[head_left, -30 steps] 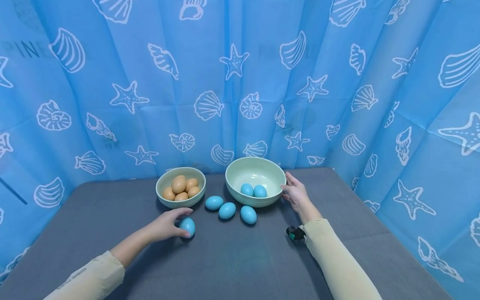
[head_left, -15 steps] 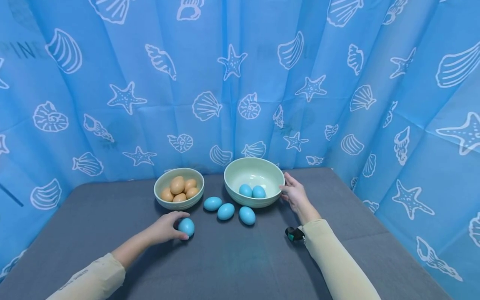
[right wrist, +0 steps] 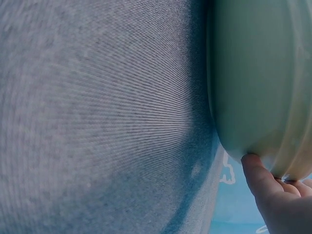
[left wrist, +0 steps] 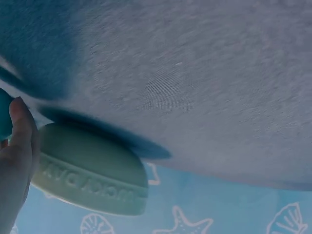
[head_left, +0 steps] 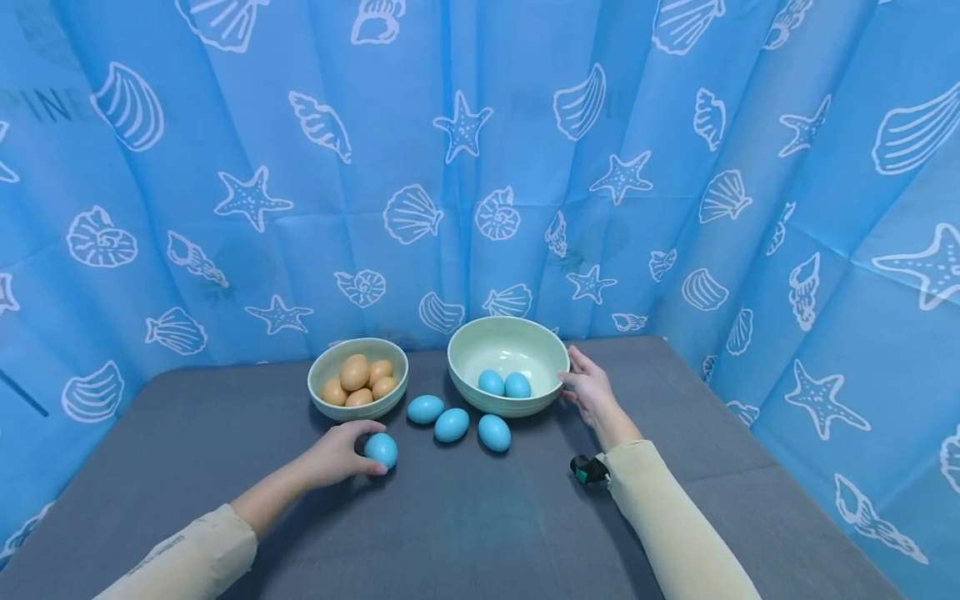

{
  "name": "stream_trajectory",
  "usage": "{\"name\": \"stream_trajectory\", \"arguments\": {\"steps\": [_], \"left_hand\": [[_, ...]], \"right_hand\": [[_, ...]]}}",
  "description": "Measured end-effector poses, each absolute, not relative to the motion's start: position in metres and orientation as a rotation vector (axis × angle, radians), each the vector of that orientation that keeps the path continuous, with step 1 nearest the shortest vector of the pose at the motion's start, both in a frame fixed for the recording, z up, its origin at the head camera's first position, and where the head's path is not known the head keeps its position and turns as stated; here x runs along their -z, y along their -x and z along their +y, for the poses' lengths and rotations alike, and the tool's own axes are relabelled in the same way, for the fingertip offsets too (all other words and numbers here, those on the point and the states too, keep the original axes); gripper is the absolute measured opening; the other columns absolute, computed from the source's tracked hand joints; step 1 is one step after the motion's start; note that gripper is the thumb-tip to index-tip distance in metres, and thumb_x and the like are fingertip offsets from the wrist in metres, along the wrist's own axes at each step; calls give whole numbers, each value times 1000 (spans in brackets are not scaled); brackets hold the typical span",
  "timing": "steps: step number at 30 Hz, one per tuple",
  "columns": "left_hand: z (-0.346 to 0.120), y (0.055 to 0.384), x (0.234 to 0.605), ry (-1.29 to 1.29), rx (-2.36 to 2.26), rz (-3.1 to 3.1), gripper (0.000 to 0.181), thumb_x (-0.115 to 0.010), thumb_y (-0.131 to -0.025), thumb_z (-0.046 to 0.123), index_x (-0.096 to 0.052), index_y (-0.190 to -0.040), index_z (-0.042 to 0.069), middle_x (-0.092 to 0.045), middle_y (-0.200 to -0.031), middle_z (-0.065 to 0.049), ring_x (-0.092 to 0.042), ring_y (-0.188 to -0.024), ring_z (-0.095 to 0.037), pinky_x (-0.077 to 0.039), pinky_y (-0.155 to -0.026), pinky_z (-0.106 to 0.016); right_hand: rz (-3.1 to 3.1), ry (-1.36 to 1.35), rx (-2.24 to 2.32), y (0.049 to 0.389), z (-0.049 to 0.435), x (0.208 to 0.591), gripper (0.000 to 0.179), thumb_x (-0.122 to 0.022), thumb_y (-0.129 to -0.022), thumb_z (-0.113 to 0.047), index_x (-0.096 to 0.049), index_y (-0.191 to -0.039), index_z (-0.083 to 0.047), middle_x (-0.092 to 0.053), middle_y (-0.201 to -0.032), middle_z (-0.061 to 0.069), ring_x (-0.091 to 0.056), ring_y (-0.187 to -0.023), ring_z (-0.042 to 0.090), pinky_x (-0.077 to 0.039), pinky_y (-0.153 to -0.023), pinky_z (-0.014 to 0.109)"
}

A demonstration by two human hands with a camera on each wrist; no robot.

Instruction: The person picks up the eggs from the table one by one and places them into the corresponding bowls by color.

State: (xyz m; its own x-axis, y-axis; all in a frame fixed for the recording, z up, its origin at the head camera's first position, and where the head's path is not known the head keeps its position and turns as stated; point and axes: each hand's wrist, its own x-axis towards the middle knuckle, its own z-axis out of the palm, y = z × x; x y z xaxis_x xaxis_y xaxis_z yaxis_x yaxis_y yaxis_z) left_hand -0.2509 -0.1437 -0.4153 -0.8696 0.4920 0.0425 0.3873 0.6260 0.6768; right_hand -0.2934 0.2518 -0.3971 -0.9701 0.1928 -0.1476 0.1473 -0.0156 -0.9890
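Observation:
In the head view, my left hand (head_left: 337, 455) holds a blue egg (head_left: 382, 450) between thumb and fingers, low over the table in front of the small bowl. Only a sliver of this egg (left wrist: 4, 114) shows at the left wrist view's edge. My right hand (head_left: 595, 397) grips the right side of a large pale green bowl (head_left: 508, 406); in the right wrist view its fingers (right wrist: 258, 175) touch the bowl's outer wall. Two blue eggs (head_left: 491, 382) lie inside that bowl. Three more blue eggs (head_left: 452, 425) lie on the table in front of the two bowls.
A smaller pale green bowl (head_left: 360, 412) with several brown eggs (head_left: 355, 372) stands at the back left. A grey cloth (head_left: 480, 525) covers the table. Behind it hangs a blue curtain (head_left: 420, 125) with white shells and starfish.
My left hand has shifted slightly right, and the blue egg at its fingers has moved a little right with it. My right hand stays on the large bowl.

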Motion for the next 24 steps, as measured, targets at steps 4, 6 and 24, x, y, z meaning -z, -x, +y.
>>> {"name": "stream_trajectory", "arguments": {"steps": [4, 6, 24], "left_hand": [[-137, 251, 410, -735, -1103, 2692, 62, -84, -77, 23, -60, -125, -6, -60, -126, -18, -54, -114, -33, -46, -93, -52], [-133, 252, 408, -740, -1118, 2689, 62, -83, -78, 23, -59, -126, -6, -60, -126, -17, -55, -114, -32, -46, -93, -51], [-96, 269, 382, -695, -1191, 2683, 61, -80, -82, 22, -56, -133, -2, -59, -128, -16, -58, -103, -27, -52, -85, -44]], "right_hand": [[-2177, 385, -2184, 294, 252, 398, 65, -43, -101, 3, -14, -156, -11, -14, -161, 7, -18, -146, 23, -35, -109, 48], [-2179, 392, -2182, 294, 252, 398, 64, -43, -101, 2, -14, -156, -11, -14, -161, 7, -19, -146, 23, -35, -108, 47], [-2187, 402, -2176, 295, 253, 399, 64, -44, -101, 2, -14, -157, -13, -15, -161, 6, -22, -145, 22, -39, -104, 43]]}}
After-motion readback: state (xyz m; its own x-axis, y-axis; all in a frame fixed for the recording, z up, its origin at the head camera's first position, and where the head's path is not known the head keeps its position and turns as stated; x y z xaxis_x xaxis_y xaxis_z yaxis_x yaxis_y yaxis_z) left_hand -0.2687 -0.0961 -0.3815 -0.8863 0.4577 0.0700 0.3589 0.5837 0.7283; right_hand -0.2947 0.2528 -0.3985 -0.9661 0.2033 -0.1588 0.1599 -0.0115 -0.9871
